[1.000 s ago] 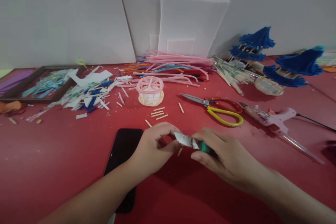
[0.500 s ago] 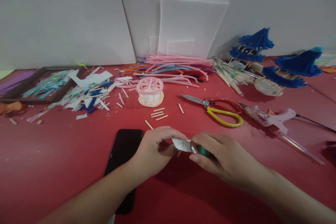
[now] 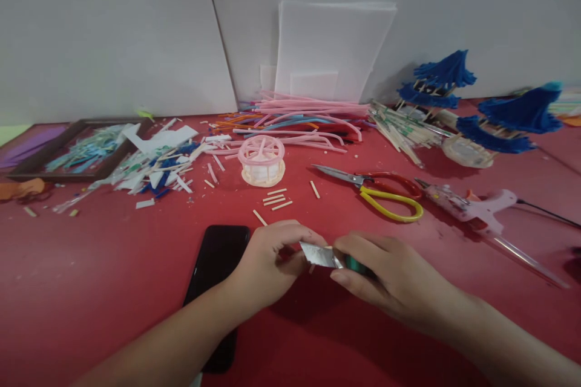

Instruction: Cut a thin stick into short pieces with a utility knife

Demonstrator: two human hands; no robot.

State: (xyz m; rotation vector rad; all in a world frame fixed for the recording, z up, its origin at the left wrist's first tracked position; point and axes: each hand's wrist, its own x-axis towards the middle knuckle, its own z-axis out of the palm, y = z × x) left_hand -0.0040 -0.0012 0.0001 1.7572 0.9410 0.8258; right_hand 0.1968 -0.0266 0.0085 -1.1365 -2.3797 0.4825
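Observation:
My right hand is closed round the green handle of a utility knife, its broad blade pointing left. Against the blade, my left hand pinches a small wooden stick, mostly hidden by the fingers and blade. Just beyond the hands lie several short cut sticks. Behind them stands a small round frame with a pink wheel-like top and a pale base. A black phone lies partly under my left forearm.
Red-and-yellow scissors and a pink glue gun lie at right. Blue-roofed models stand behind. Pink strips and scraps line the back, with a brown frame at left on the red table.
The view has shifted slightly, moving the objects a little right and down. Both hands keep their holds, with the blade still beside my left fingertips.

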